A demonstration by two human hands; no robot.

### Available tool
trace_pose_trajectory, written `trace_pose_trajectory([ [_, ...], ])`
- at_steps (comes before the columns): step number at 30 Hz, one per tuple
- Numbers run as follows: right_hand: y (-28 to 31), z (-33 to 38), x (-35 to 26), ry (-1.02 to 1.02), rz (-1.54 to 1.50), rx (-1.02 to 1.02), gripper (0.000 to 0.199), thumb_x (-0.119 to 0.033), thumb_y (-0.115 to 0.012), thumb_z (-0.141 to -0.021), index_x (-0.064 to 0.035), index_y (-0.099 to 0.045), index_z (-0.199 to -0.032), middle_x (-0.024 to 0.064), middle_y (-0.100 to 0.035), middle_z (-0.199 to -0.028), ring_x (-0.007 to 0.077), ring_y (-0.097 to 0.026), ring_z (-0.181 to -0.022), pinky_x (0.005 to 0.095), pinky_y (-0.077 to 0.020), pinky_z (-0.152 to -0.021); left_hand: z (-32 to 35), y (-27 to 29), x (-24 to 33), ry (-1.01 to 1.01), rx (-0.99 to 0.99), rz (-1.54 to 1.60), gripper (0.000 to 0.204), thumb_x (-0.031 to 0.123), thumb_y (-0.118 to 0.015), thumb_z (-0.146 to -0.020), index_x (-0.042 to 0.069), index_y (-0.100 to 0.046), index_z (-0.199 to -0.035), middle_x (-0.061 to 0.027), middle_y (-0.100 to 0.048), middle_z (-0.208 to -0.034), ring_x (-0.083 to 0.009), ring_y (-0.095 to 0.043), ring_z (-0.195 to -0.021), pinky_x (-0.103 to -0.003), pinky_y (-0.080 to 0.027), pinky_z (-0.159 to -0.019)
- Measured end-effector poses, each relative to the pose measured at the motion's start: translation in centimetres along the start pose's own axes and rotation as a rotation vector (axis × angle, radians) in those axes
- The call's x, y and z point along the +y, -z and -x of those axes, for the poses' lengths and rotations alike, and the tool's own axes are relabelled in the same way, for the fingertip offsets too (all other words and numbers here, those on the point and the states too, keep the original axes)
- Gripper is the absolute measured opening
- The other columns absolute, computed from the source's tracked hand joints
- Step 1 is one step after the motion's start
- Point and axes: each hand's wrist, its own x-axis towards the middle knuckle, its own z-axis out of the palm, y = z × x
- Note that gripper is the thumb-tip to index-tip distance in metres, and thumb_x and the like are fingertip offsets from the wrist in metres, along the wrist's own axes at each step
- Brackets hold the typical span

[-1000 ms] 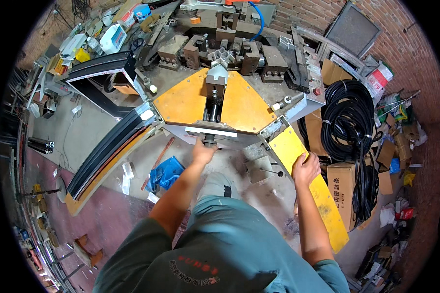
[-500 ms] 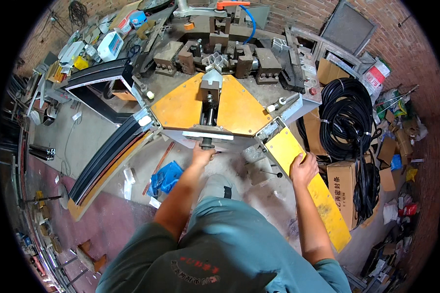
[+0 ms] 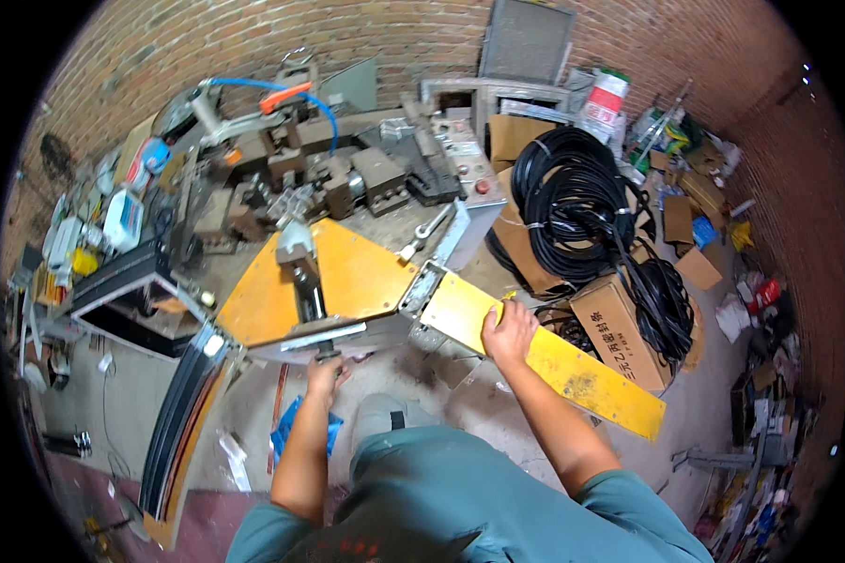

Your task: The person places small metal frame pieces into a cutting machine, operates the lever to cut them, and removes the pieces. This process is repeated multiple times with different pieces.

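Head view, left hand (image 3: 323,378) gripping dark handle (image 3: 326,350), right hand (image 3: 510,335) on yellow panel (image 3: 577,371), grip unclear, printed carton (image 3: 624,314)

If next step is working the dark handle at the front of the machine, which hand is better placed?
Probably the left hand: it is on the dark handle, while the right hand rests on the yellow panel, farther away.

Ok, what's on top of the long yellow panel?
On the yellow panel: the right hand, and dark smudges toward the panel's outer end. The surface under the hand can't be seen.
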Motion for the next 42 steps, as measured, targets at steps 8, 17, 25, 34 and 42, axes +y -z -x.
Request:
trace_pose_trajectory([
  [8, 0.8, 0.1, -0.2, -0.056, -0.005, -0.05, 0.038, -0.031, -0.06, -0.09, 0.0018, -0.065, -0.11, 0.0201, -0.063, -0.125, 0.0362, -0.055, -0.119, 0.0469, -0.0357, -0.105, -1.3, 1.3, -1.4, -0.029, -0.079, 0.075, 0.039, 0.003, -0.072, -0.081, 0.005, -0.051, -0.114, -0.0085, -0.062, -0.091, -0.0171, -0.061, -0.068, -0.03, -0.056, -0.055],
  [17, 1.1, -0.3, -0.9, -0.021, -0.031, 0.024, 0.033, -0.029, -0.062, -0.089, 0.0005, -0.064, -0.102, 0.0205, -0.062, -0.112, 0.0368, -0.056, -0.11, 0.0493, -0.0377, -0.098, -5.9, 2.3, -5.1, -0.368, 0.327, -0.519, 0.053, 0.002, -0.07, -0.081, 0.005, -0.047, -0.128, -0.0133, -0.065, -0.101, -0.0211, -0.065, -0.074, -0.033, -0.055, -0.057],
  [25, 1.2, -0.1, -0.2, -0.049, -0.057, -0.001, 0.036, -0.03, -0.061, -0.089, 0.0014, -0.065, -0.107, 0.0209, -0.062, -0.117, 0.0361, -0.055, -0.115, 0.0493, -0.0376, -0.101, -2.4, -0.7, -2.2, -0.235, 0.369, -0.429, 0.044, 0.003, -0.069, -0.081, 0.003, -0.049, -0.12, -0.0108, -0.065, -0.088, -0.0185, -0.061, -0.061, -0.03, -0.049, -0.05],
  [34, 1.8, 0.2, -0.4, -0.067, -0.021, -0.02, 0.038, -0.036, -0.057, -0.092, -0.0014, -0.065, -0.106, 0.0167, -0.062, -0.111, 0.0316, -0.055, -0.112, 0.0469, -0.0355, -0.102, -0.3, -0.1, -0.2, -0.079, 0.112, -0.234, 0.041, 0.002, -0.069, -0.082, 0.006, -0.048, -0.117, -0.0054, -0.058, -0.082, -0.0164, -0.059, -0.067, -0.035, -0.053, -0.059],
  [42, 1.9, 0.1, -0.3, -0.068, -0.054, -0.008, 0.036, -0.034, -0.057, -0.092, -0.0015, -0.064, -0.106, 0.0173, -0.061, -0.109, 0.033, -0.055, -0.11, 0.0479, -0.037, -0.101, -1.5, 1.7, -0.5, 0.102, -0.037, 0.193, 0.035, -0.001, -0.065, -0.082, 0.008, -0.053, -0.114, -0.0047, -0.059, -0.083, -0.0145, -0.057, -0.06, -0.03, -0.048, -0.052],
])
